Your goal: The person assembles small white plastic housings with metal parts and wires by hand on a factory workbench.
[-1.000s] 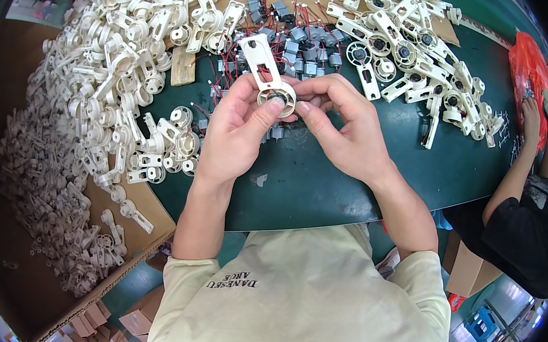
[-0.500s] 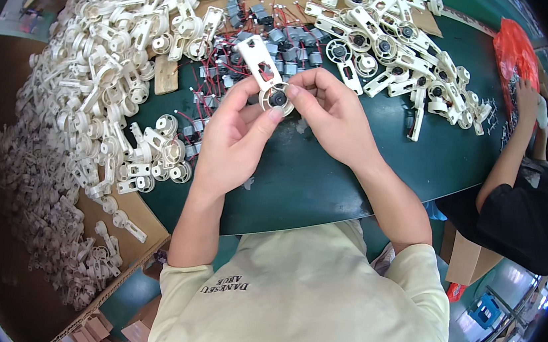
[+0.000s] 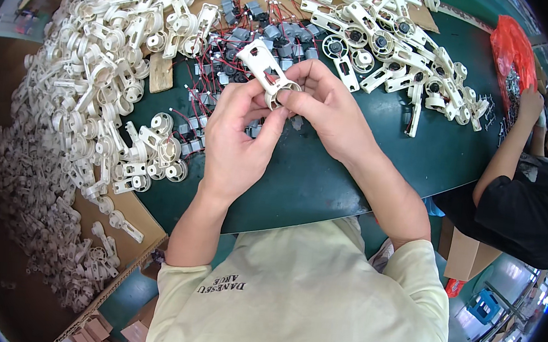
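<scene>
Above the green table I hold one cream plastic part (image 3: 256, 62), a flat arm with a ring at its lower end, tilted with the arm pointing up and away. My left hand (image 3: 241, 137) grips the ring end from the left, thumb and fingers closed on it. From the right, my right hand (image 3: 326, 110) pinches the same ring, its thumb pressed over the opening. The thumbs hide most of what sits inside the ring. Just beyond my hands lie small grey motors (image 3: 286, 51) with red and black wires.
A large heap of cream plastic parts (image 3: 103, 79) spills from the left into a cardboard box (image 3: 141, 230). Similar parts with dark centres (image 3: 382, 43) lie at the back right. A wooden block (image 3: 160, 73) sits by the heap. At right, another person's arm (image 3: 511, 142) reaches a red bag (image 3: 513, 52).
The plastic part has tilted so that its ring is seen more edge-on. My right thumb has moved over the ring, covering the black centre that showed before.
</scene>
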A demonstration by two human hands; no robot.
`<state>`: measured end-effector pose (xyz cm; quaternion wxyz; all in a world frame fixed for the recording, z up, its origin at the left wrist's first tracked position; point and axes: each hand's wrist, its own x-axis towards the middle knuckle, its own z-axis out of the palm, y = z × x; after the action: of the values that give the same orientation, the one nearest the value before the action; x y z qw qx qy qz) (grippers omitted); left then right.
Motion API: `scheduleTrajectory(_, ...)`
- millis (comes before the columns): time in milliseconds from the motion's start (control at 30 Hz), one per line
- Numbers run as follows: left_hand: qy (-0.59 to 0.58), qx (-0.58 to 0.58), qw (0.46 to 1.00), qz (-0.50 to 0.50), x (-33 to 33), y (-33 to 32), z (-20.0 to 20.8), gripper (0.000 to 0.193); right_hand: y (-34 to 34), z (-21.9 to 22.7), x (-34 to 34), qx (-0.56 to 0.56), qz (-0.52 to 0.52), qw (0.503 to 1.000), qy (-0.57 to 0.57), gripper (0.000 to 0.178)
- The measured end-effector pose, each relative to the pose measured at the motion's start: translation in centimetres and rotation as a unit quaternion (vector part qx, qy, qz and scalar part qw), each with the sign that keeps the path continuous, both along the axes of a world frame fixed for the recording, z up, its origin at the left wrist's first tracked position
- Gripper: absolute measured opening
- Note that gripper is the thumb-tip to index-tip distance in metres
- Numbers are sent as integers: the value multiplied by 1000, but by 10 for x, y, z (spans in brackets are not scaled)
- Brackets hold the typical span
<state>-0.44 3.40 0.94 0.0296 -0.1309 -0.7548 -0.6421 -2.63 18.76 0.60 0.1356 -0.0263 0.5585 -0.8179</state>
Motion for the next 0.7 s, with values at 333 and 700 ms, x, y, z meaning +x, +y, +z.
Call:
scheduleTrajectory(333,1,-32,998,48,-3,-42,25,39,33,-5,-13,24,-111,993,-27,29)
scheduleTrajectory(700,-93,-457,859,212,47,-118,15,52,-6,-14,-2,259,-96,927,252,24)
